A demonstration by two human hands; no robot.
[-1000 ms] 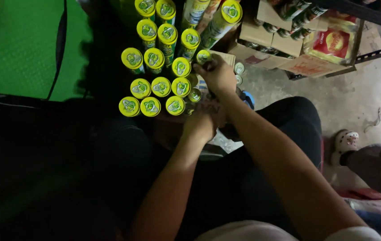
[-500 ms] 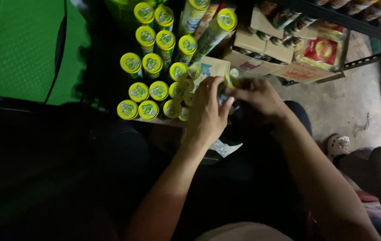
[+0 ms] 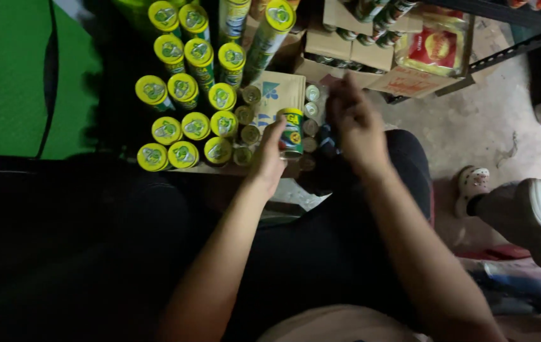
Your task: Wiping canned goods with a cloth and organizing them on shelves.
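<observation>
Right now I see my left hand gripping a small green-and-yellow can upright over the cardboard box, just beside the yellow-lidded tubes. My right hand hovers near it, fingers loose, holding nothing.

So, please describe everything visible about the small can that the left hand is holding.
The small can is a short cylinder with a green and yellow label and a dark, metal-looking rim at the bottom. It stands roughly upright, gripped at its side by the left hand, in front of a cardboard box. Its contents cannot be seen.
</observation>
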